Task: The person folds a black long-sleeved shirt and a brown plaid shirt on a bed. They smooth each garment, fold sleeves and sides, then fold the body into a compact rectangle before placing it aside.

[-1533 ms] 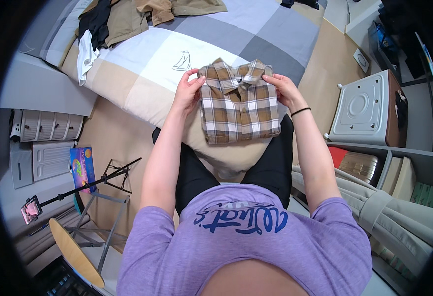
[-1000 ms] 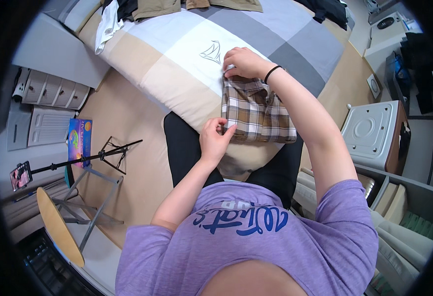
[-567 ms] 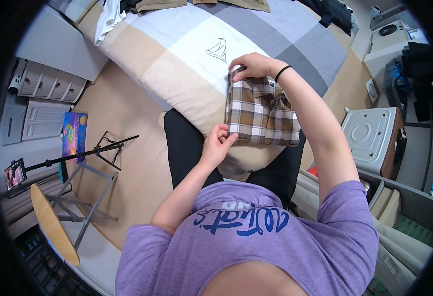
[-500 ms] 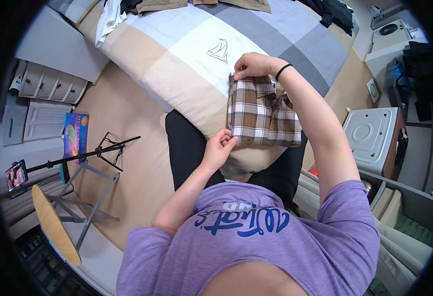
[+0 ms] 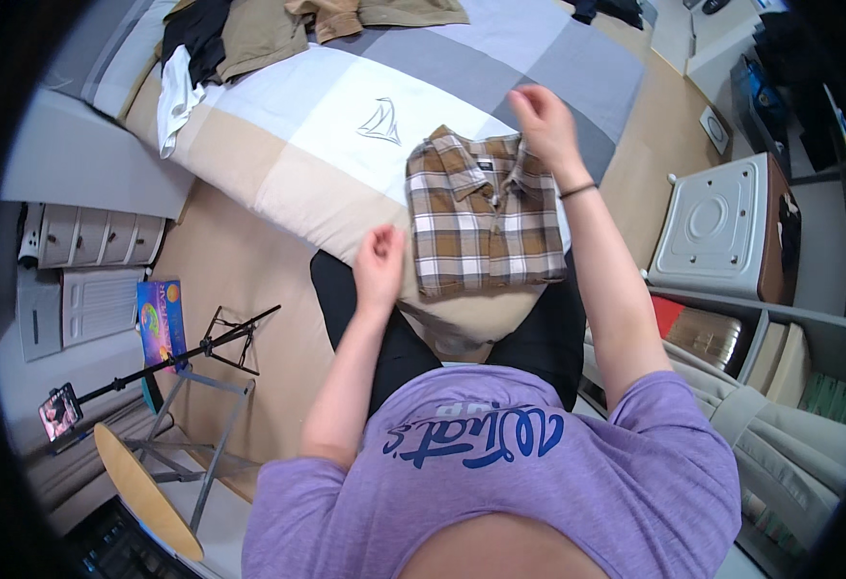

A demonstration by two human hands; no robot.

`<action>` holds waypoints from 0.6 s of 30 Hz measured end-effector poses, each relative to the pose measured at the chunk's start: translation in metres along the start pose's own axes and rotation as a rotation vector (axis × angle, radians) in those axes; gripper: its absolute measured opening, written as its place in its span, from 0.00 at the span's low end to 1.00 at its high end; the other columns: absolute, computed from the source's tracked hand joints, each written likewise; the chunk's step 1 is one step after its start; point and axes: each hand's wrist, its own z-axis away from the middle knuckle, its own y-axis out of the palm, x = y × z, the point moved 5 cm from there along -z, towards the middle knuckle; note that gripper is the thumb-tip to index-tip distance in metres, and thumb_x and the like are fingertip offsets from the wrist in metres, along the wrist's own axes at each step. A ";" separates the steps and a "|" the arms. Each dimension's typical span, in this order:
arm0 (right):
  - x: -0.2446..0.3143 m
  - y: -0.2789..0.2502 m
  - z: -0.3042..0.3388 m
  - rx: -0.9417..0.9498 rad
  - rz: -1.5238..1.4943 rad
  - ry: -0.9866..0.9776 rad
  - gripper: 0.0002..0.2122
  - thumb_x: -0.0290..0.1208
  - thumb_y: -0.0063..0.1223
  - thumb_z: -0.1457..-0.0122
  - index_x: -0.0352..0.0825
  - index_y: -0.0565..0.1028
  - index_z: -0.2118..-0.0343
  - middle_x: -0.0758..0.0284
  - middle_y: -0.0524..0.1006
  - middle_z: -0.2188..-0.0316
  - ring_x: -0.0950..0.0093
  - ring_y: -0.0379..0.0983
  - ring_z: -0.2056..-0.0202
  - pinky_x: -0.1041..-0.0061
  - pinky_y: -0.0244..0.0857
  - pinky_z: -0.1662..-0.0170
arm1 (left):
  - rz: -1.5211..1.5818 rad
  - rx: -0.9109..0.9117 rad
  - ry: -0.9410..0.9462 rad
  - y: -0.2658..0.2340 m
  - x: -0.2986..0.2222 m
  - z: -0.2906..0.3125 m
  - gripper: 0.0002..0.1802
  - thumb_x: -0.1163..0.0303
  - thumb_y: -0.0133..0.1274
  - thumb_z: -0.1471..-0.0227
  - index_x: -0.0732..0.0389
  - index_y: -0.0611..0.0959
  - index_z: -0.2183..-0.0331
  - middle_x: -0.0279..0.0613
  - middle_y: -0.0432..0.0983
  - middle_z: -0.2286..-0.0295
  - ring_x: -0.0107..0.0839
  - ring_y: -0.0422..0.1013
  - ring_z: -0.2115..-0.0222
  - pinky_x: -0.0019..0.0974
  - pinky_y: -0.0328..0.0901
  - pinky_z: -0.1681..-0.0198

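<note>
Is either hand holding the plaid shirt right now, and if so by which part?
Nothing is held. The folded plaid shirt lies on the bed; the left hand is beside its lower left edge, and the right hand is lifted above the collar end.

Brightness: bright and even, soft indoor light.
Shadows: weak, a soft one under the tripod (image 5: 187, 357).
Glare: the white part of the bed cover (image 5: 346, 106) is a little washed out.
Blur: light blur on the right hand (image 5: 539, 121).
Edges: strong fisheye bending, black rim.
</note>
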 end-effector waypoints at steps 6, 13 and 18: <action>-0.097 -0.060 0.113 0.094 -0.169 0.672 0.21 0.49 0.57 0.33 0.30 0.80 0.66 0.69 0.79 0.77 0.81 0.75 0.77 0.78 0.66 0.76 | -0.156 0.146 0.139 0.041 -0.053 -0.110 0.26 0.56 0.63 0.41 0.68 0.80 0.52 0.37 0.80 0.70 0.23 0.74 0.72 0.28 0.69 0.66; -0.065 -0.036 0.122 0.089 -0.642 0.442 0.13 0.38 0.63 0.36 0.34 0.79 0.72 0.77 0.76 0.76 0.87 0.64 0.78 0.82 0.58 0.75 | 0.299 0.529 -0.038 0.066 -0.052 -0.136 0.09 0.64 0.59 0.37 0.59 0.81 0.63 0.27 0.75 0.77 0.17 0.68 0.77 0.25 0.61 0.76; -0.085 -0.032 0.115 0.131 -0.457 0.687 0.22 0.37 0.67 0.41 0.30 0.71 0.51 0.68 0.80 0.73 0.80 0.76 0.70 0.78 0.69 0.66 | -0.436 -0.025 0.442 0.043 -0.080 -0.102 0.15 0.72 0.58 0.44 0.66 0.78 0.56 0.47 0.77 0.62 0.38 0.75 0.64 0.42 0.70 0.58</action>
